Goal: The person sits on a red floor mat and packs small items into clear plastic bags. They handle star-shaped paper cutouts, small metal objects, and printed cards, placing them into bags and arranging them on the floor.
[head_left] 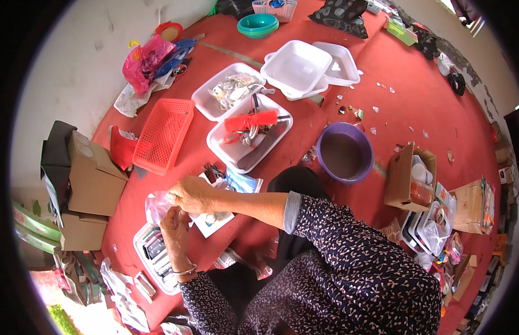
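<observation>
My right hand point(193, 195) reaches across to the left, its fingers closed in a pinch on a thin clear plastic bag point(156, 207). Just below it my left hand point(174, 228) is raised, fingertips pinched together at the edge of the same bag. The two hands almost touch; exactly what lies between the fingertips is hidden. Under my left forearm stands a white tray point(139, 242) with several dark and silvery packets point(154, 249). A white sheet point(213, 224) with small pale bits on it lies beneath my right wrist, beside a blue-and-white packet point(244, 182).
Ahead, one white tub point(213, 146) holds red-handled tools, another point(201, 101) whitish cords. A red basket point(163, 137) lies left of them, near cardboard boxes point(92, 187). A purple basin point(345, 153) and an open carton point(399, 181) stand to the right. Scraps dot the red floor.
</observation>
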